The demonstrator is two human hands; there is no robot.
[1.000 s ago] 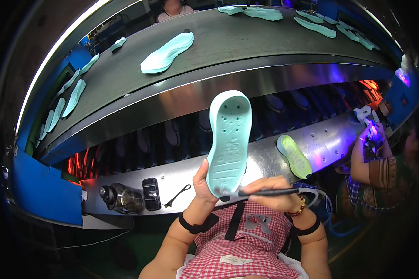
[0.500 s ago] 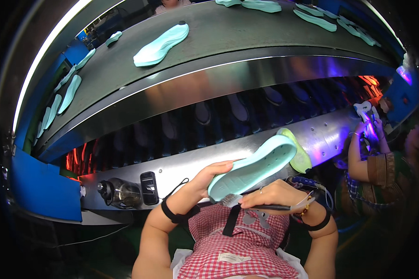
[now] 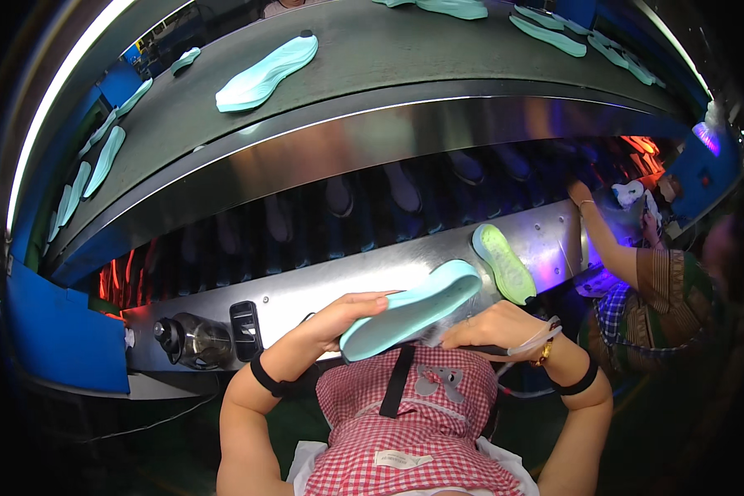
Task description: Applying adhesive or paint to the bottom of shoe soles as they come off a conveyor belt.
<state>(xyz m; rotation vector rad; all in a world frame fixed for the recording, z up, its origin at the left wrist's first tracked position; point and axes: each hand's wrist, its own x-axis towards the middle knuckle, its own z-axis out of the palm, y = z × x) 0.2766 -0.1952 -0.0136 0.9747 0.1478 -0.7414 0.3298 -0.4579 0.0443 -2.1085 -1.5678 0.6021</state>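
A light turquoise shoe sole is held up, tilted, in front of my checked apron. My left hand grips its heel end, thumb on top and the other fingers mostly hidden underneath. My right hand is closed around a dark-handled brush, whose pale bristles are blurred by motion beside the sole's near edge. Whether they touch the sole I cannot tell. Just past my right hand, a yellow-green sole with a pale blue rim lies on the metal ledge.
On the metal ledge stand a dark bottle and a black phone-like device. Behind it runs a line of dark soles, with a conveyor belt carrying turquoise soles above. At right, a co-worker's arm reaches in.
The turquoise sole has moved down and left, away from the yellow-green sole, which now shows fully. My right hand has shifted slightly. The co-worker's arm has swung toward the line of dark soles.
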